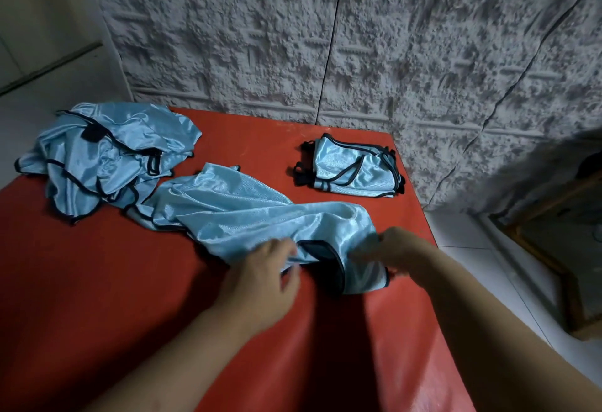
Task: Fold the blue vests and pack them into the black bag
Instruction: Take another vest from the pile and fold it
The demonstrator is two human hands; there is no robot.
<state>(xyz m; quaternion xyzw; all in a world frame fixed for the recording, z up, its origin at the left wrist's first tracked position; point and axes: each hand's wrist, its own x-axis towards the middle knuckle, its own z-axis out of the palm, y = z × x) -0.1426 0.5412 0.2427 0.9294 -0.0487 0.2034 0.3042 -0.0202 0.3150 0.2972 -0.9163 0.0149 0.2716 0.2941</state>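
We see a shiny, dark-edged blue vest [247, 213] rumpled across the middle of the smooth red table [97, 281], its near end pinched by our left hand [260, 278] and right hand [391, 253], with a crumpled vest pile [107, 154] far left and a neat folded stack [353, 167] far right.

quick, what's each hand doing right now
Left hand: grips the near edge of the blue vest.
Right hand: grips the same vest.
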